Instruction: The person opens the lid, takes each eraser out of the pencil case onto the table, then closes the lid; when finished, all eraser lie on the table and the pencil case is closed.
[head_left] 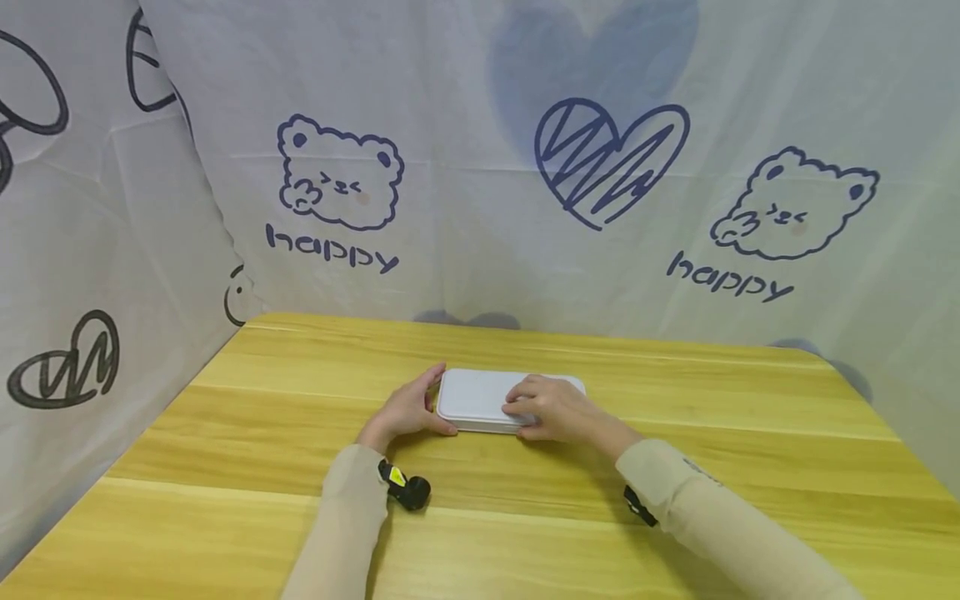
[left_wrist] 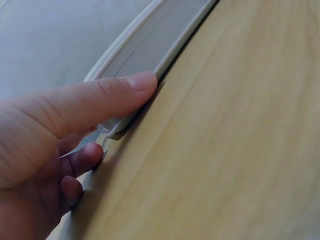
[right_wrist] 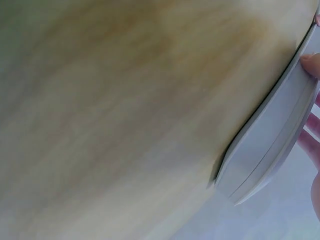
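Note:
A flat white case [head_left: 476,393] with rounded corners lies on the wooden table, its long side facing me. A thin seam runs along its side wall, seen in the left wrist view on the case [left_wrist: 145,50]. My left hand [head_left: 405,410] holds the left end, thumb along the front wall and index finger reaching round to the back corner. In the left wrist view, the other fingers of the left hand [left_wrist: 45,140] are bent beside the end. My right hand [head_left: 551,408] grips the right part, fingertips on the top and thumb [right_wrist: 311,64] against the front wall.
The yellow wood-grain table [head_left: 480,533] spreads round the case on all sides. Behind it hangs a pale cloth [head_left: 465,125] printed with bears and hearts, with another printed cloth [head_left: 150,250] at the left. A small black camera [head_left: 408,490] is strapped to the left wrist.

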